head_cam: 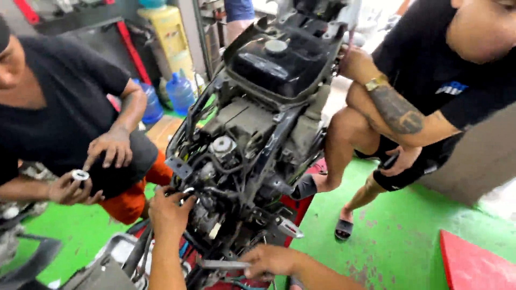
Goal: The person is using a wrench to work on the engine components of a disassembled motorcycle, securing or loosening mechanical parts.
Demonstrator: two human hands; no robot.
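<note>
Gripping flat metal tool (224, 263), right fingers (257, 264) closed.

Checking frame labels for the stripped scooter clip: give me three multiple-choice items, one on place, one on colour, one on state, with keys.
1. Where is the wearer's left hand?
A. on the stripped scooter's exposed engine area
B. on the floor
C. on the blue water jug

2. What colour is the painted workshop floor?
A. grey
B. green
C. yellow

3. What is the wearer's right hand doing?
A. hanging empty
B. gripping a flat grey metal tool
C. holding a sandal

Key: 1 A, the fingers reach among the hoses and brackets; 2 B, bright green shows around the scooter; 3 B, the fingers close round the tool's end.
</note>
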